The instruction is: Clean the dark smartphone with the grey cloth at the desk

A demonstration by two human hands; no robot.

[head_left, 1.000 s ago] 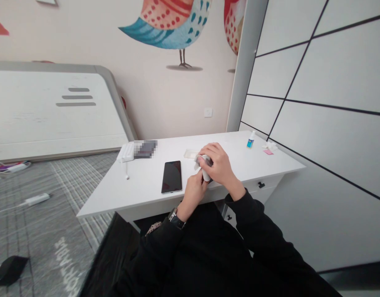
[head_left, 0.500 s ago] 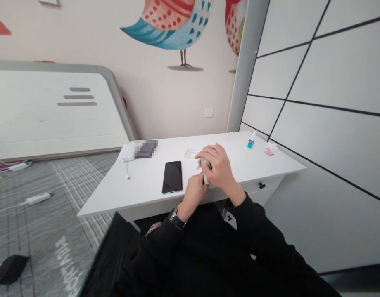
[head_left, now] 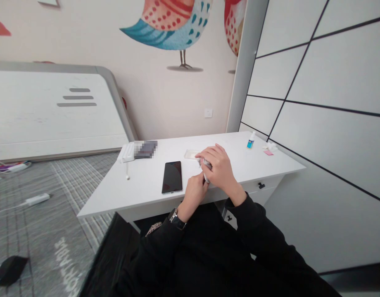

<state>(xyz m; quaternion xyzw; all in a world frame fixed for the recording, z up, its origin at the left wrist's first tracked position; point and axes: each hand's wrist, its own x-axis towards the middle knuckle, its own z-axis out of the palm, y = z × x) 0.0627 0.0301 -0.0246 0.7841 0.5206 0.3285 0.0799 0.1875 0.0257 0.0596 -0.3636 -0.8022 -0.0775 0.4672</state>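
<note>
Both of my hands meet just above the desk's front edge, around a small white-and-grey object [head_left: 207, 165] mostly hidden by the fingers. My left hand [head_left: 194, 192] comes from below, fingers closed on the object's lower end. My right hand [head_left: 217, 167] is curled over the top, and a bit of thin white material, perhaps tissue or cloth, pokes out by its fingertips. A black-screened phone [head_left: 172, 176] lies face up left of my hands. Beyond them is a clear shallow case or tray [head_left: 191, 154], partly covered by my right fingers.
On the white desk [head_left: 140, 187] stand a white box-like item [head_left: 127, 152] and a blurred dark item [head_left: 146, 149] at left, with a cotton-swab-like stick [head_left: 127, 172] nearby. A small blue-labelled bottle [head_left: 250, 141], crumpled tissue [head_left: 271, 146] and pink slip [head_left: 268, 152] lie right.
My hands stay in nearly the same place. The object between them has tilted slightly, and the white material by my right fingertips shows a little differently.
</note>
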